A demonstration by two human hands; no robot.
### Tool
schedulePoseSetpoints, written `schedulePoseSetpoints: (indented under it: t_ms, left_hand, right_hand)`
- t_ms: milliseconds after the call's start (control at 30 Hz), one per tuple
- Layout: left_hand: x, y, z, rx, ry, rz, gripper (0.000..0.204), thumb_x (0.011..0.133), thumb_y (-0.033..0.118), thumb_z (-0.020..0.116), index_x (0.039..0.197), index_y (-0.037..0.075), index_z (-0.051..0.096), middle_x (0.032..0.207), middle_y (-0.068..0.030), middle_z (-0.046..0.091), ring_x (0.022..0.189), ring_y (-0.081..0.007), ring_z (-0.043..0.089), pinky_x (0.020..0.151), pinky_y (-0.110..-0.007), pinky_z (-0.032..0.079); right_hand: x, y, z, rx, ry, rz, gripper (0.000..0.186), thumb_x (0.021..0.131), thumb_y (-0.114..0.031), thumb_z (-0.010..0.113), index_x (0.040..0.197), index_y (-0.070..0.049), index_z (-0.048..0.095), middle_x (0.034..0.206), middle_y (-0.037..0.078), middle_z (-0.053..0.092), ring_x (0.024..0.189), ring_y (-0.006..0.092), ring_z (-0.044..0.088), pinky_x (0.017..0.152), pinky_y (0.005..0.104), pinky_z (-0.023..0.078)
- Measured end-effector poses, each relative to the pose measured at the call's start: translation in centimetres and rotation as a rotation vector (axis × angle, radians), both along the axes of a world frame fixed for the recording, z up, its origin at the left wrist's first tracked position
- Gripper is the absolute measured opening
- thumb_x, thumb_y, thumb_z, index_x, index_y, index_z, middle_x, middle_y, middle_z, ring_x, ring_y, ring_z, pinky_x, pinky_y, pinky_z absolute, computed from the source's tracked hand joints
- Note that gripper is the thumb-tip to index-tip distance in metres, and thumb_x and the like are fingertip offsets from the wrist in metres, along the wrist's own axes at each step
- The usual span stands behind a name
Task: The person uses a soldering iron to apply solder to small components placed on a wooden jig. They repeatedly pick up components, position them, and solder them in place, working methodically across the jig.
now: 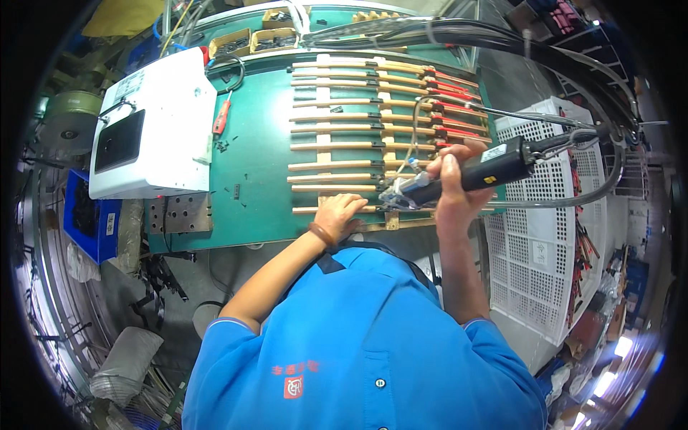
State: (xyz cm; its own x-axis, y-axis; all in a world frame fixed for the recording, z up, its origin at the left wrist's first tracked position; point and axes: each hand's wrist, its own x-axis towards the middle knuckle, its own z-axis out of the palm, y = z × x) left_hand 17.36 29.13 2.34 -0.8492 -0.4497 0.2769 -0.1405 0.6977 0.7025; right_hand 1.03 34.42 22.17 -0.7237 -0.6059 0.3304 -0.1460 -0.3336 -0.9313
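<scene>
My left hand (340, 215) rests at the table's near edge, its fingers closed over the nearest wooden rod (304, 211). In my right hand (459, 183) is a black power screwdriver (496, 169), held tilted with its clear-sleeved tip (396, 198) down at that rod, just right of my left fingers. The exact contact at the tip is hidden. Beyond it, several similar wooden rods (337, 146) lie side by side across two pale wooden strips (324, 97). Black joints sit midway along them, and red and black parts (448, 89) show at their right ends.
On the green table (258, 165) stand a white machine (165, 129), a red-handled screwdriver (223, 116) and a drilled metal block (183, 213). Small boxes (274, 40) of black parts line the back. White perforated crates (530, 265) stand right; a blue bin (100, 233) left. Cables (573, 203) hang at right.
</scene>
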Motion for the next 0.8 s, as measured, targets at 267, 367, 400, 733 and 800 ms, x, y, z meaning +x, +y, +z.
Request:
schedulePoseSetpoints:
  t_ms: [267, 367, 400, 733, 800]
  left_hand:
    - [-3.5, 1.3, -1.5, -0.014, 0.017, 0.050, 0.024, 0.071, 0.023, 0.075, 0.085, 0.009, 0.060, 0.089, -0.0059, 0.059, 0.072, -0.0287, 0.063, 0.059, -0.038, 0.052]
    - [-3.5, 1.4, -1.4, -0.015, 0.009, 0.076, 0.021, 0.074, 0.025, 0.073, 0.084, 0.011, 0.062, 0.085, -0.0047, 0.059, 0.070, -0.0285, 0.063, 0.058, -0.039, 0.051]
    - [-3.5, 1.4, -1.2, -0.003, -0.012, 0.085, 0.020, 0.074, 0.025, 0.073, 0.084, 0.012, 0.063, 0.085, -0.0044, 0.059, 0.070, -0.0283, 0.063, 0.057, -0.039, 0.051]
    - [-3.7, 1.4, -0.7, -0.019, -0.130, 0.098, 0.017, 0.075, 0.027, 0.069, 0.085, 0.015, 0.063, 0.085, -0.0032, 0.057, 0.071, -0.0258, 0.063, 0.059, -0.038, 0.052]
    - [-3.7, 1.4, -0.8, -0.014, -0.135, 0.098, 0.018, 0.075, 0.028, 0.070, 0.084, 0.014, 0.062, 0.085, -0.0034, 0.057, 0.071, -0.0265, 0.063, 0.058, -0.038, 0.052]
  right_hand:
    - [0.9, 1.4, -2.6, -0.031, 0.055, -0.002, 0.036, 0.082, 0.014, 0.052, 0.114, 0.000, 0.041, 0.090, 0.007, 0.054, 0.069, 0.0091, 0.056, 0.065, 0.0250, 0.053]
    - [0.3, 1.4, -2.8, -0.043, 0.103, -0.006, 0.036, 0.082, 0.014, 0.052, 0.113, 0.000, 0.040, 0.090, 0.006, 0.053, 0.070, 0.0082, 0.055, 0.065, 0.0242, 0.053]
    - [0.4, 1.3, -2.7, -0.044, 0.034, -0.027, 0.036, 0.082, 0.015, 0.052, 0.112, -0.001, 0.039, 0.091, 0.006, 0.053, 0.069, 0.0085, 0.056, 0.064, 0.0237, 0.053]
    - [-0.4, 1.1, -3.1, -0.011, 0.083, 0.017, 0.033, 0.082, 0.013, 0.053, 0.110, 0.000, 0.042, 0.089, 0.005, 0.054, 0.071, 0.0091, 0.057, 0.065, 0.0238, 0.053]
    - [0.0, 1.1, -2.9, -0.017, 0.061, 0.011, 0.034, 0.082, 0.013, 0.053, 0.111, 0.000, 0.042, 0.089, 0.005, 0.053, 0.072, 0.0086, 0.057, 0.065, 0.0240, 0.054]
